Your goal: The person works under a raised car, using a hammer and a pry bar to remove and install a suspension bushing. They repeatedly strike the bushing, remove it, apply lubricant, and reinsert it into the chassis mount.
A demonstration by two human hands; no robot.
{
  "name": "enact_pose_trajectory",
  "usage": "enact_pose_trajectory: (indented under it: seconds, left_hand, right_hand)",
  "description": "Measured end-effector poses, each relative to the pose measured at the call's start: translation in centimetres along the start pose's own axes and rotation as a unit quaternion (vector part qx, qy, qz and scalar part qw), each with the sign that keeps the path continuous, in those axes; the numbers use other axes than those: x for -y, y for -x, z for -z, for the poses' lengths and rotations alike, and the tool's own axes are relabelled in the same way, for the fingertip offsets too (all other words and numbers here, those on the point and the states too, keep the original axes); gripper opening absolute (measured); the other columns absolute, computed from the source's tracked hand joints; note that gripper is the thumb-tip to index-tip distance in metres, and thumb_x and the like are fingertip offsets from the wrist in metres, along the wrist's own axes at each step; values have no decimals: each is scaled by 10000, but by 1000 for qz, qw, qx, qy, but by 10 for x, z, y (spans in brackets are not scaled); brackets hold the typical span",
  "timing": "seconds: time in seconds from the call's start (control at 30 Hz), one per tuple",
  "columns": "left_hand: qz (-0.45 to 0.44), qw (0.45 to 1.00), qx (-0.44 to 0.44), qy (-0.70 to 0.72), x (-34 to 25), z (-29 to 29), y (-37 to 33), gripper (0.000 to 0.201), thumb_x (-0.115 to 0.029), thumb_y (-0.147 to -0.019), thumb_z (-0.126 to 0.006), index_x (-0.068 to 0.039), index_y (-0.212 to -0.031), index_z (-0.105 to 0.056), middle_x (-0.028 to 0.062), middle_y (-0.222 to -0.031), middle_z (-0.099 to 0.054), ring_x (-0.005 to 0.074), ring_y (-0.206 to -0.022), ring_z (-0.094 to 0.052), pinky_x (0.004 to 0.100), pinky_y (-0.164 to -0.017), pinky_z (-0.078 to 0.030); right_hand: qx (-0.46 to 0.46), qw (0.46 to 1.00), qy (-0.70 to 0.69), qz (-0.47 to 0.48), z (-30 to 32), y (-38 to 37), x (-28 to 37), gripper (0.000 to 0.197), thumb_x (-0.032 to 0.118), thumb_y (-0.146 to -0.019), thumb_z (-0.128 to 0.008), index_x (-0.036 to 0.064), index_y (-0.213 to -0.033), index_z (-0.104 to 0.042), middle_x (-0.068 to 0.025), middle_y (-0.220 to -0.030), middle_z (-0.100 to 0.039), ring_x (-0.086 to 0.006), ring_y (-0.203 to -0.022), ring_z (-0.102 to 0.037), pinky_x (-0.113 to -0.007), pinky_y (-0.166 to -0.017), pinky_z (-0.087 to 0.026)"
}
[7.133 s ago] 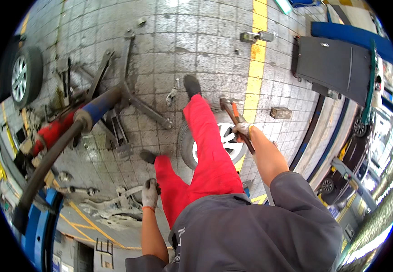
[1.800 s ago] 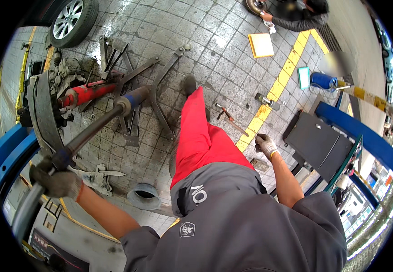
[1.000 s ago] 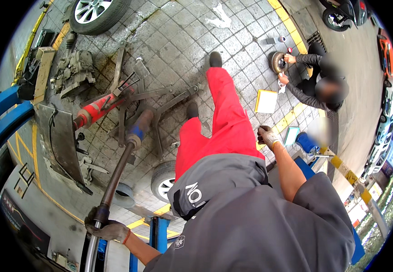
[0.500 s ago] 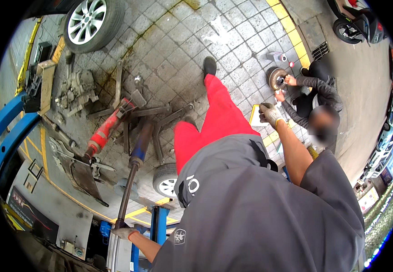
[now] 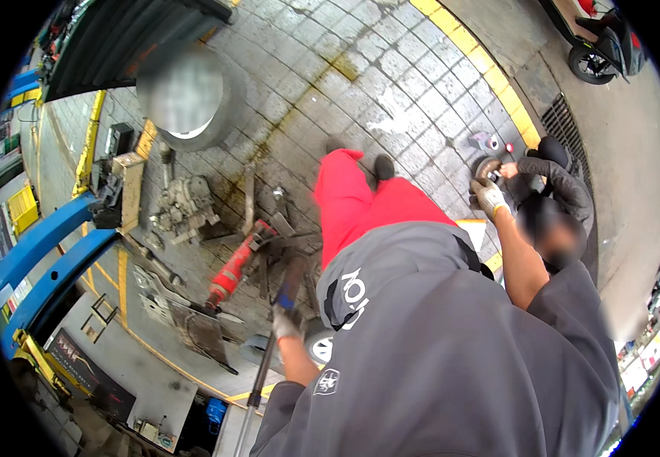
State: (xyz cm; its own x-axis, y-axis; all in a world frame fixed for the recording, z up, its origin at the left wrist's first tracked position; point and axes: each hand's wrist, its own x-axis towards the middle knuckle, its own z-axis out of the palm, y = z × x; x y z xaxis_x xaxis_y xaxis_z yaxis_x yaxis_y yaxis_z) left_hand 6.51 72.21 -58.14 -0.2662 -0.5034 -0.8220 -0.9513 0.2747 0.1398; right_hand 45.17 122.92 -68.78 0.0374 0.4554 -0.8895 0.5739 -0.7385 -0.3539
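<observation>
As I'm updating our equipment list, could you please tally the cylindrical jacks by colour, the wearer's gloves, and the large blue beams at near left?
Red jack: 1
Blue jack: 1
Left glove and right glove: 2
Large blue beams: 2
Total: 6

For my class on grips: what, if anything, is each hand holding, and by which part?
The left hand is at the dark pole, by its blue section; whether it grips is unclear. The right hand shows nothing held.

Head view: looked steeply down from the person's head.
Near: the grey shirt (image 5: 452, 358) filled the lower middle, very close.
Far: paved floor (image 5: 436, 87) stretched toward the upper edge.
Rim: the wide fisheye bent straight lines.
</observation>
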Motion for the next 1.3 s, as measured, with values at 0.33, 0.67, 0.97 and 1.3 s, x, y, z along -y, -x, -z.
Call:
enact_pose_trajectory:
  seconds: [0.33,0.67,0.97,1.3]
  left_hand:
    - [-511,841,169,-60,-413,-214,13,448,-306,-1007,-670,-52,-1362,-567,39,-1099,-668,171,-950,-637,334,-824,-544]
    - [-803,585,101,-53,-853,-413,268,634,-359,-940,-745,23,-1396,-523,214,-1328,-641,297,-1183,-649,399,-1014,-500]
    - [-743,596,-135,-273,-1009,-507,355,1165,-673,-730,-779,-15,-1587,-346,320,-1522,-470,439,-1367,-529,485,-1145,-421]
    - [-899,415,2,-141,-901,-495,373,768,-327,-756,-870,68,-1336,-557,283,-1312,-607,410,-1231,-588,469,-1060,-460]
  right_hand:
    - [-114,984,-132,22,-30,-23,45,197,263,-971,-573,80,-1026,-622,-13,-706,-524,-126,-528,-510,-303,-465,-431]
    - [-134,972,-172,-85,-148,35,128,445,240,-1009,-589,36,-1400,-532,-58,-907,-611,-160,-581,-562,-343,-471,-519]
    - [-216,943,-231,-101,-188,89,154,476,232,-996,-602,8,-1407,-517,-78,-866,-598,-180,-541,-557,-354,-439,-501]
    - [-287,892,-337,-93,-240,117,87,430,190,-1011,-589,36,-1406,-520,-57,-838,-595,-149,-563,-554,-347,-463,-496]
